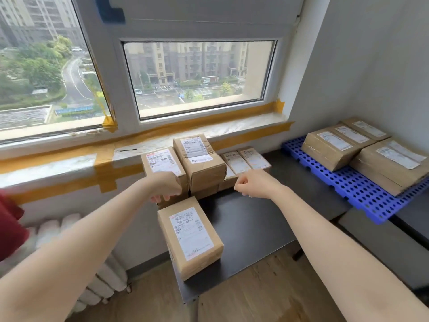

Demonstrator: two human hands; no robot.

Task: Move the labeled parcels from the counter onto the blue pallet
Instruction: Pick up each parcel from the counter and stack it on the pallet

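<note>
Daylit window (199, 75) above taped sill (69, 163), white radiator (69, 228), wood floor (255, 298).

Brown parcels (190, 238), blue perforated pallet (348, 184)

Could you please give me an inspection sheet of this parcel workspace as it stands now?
Surface: black counter, bare in the middle.
Job's things: brown labelled cardboard parcels stacked by the sill, one at the near edge; four on the blue perforated plastic pallet.
Clutter: nothing seen.
Hands: left hand touching the left stack; right hand loosely curled, empty.
Cables: nothing seen.
Surroundings: taped window sill, white radiator.
</note>
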